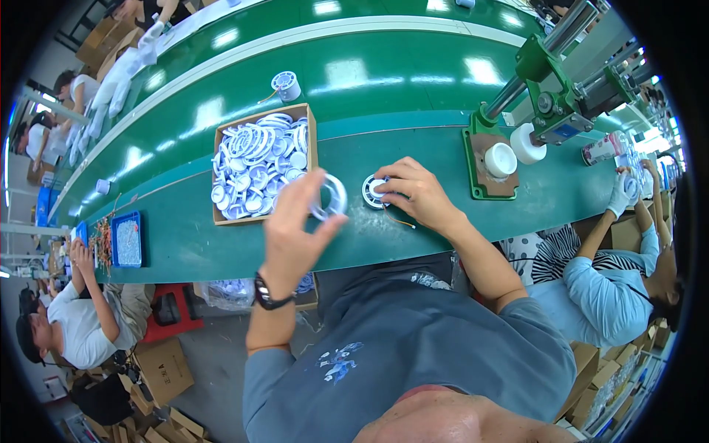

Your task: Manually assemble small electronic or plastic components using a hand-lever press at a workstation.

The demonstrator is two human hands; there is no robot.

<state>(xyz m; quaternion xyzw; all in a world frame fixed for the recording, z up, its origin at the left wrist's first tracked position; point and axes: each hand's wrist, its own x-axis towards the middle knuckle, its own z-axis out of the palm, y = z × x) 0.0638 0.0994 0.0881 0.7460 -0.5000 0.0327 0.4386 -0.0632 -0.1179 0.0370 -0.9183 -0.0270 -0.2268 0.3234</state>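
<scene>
My left hand (292, 225) is raised over the near side of the bench, its thumb and fingers closed on a white plastic ring (340, 198). To the right of that ring, a round white slotted part (367, 193) lies on the green bench top, with a thin orange wire (402, 222) trailing from it. The fingers of my right hand (419, 193) grip this part from above and partly cover it. A small gap separates the ring from the slotted part.
A cardboard box (313, 144) full of white plastic rings and caps stands left of my hands. At the right is a green press (543, 103) with a white round fixture (502, 159). A wired white part (286, 86) stands farther back. A blue tray (138, 251) lies left; co-workers sit both sides.
</scene>
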